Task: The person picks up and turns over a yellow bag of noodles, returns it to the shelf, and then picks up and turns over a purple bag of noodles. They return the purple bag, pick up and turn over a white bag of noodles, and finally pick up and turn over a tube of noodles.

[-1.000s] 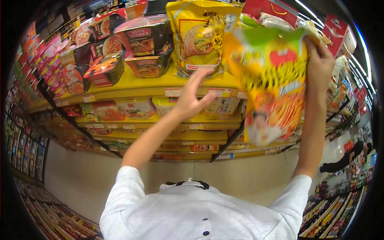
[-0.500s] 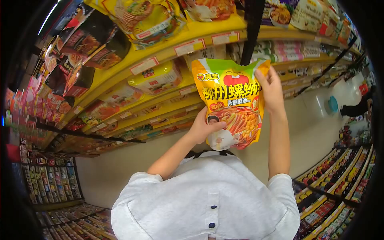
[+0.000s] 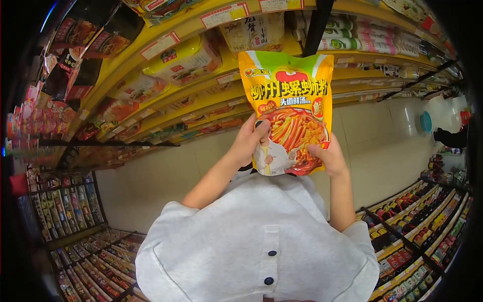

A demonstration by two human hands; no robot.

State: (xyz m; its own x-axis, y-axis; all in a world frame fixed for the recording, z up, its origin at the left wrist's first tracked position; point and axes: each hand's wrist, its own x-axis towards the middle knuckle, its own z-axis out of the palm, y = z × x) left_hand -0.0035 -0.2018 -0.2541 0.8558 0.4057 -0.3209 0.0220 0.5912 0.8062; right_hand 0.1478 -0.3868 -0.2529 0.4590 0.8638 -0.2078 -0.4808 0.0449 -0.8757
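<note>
I hold a yellow noodle packet (image 3: 289,100) with a green top, red lettering and a picture of orange noodles, upright in front of my chest. My left hand (image 3: 249,141) grips its lower left edge, thumb on the front. My right hand (image 3: 327,157) grips its lower right corner. The packet's front faces me. Behind it run yellow store shelves (image 3: 166,108) stocked with packaged noodles.
Yellow shelves with price tags and noodle bags and bowls (image 3: 188,60) fill the upper left. A black shelf post (image 3: 316,27) rises behind the packet. Lower racks of goods (image 3: 417,216) line the right; a crouching person (image 3: 448,137) is at the far right.
The packet came off the top shelf and down to chest height. My right hand slid from its top corner to its lower right corner; my left hand took the lower left edge.
</note>
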